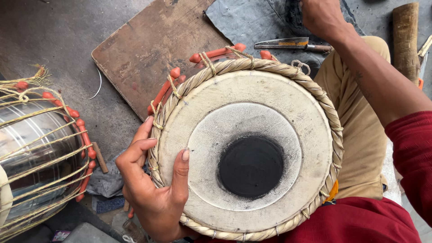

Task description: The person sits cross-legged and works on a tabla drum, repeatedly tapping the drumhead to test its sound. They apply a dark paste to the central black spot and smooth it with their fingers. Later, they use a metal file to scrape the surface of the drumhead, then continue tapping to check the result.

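Drum-maker's floor workshop: bare concrete floor [58,40], worn wooden board [153,45], knife [292,44], second laced drum [40,153].

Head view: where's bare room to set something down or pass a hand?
Free: the wooden board top, bare, and the grey floor between it and the metal drum at left. Crowded: the lap drum fills the centre, left hand gripping its braided rim; the right hand reaches over the grey cloth by the knife.
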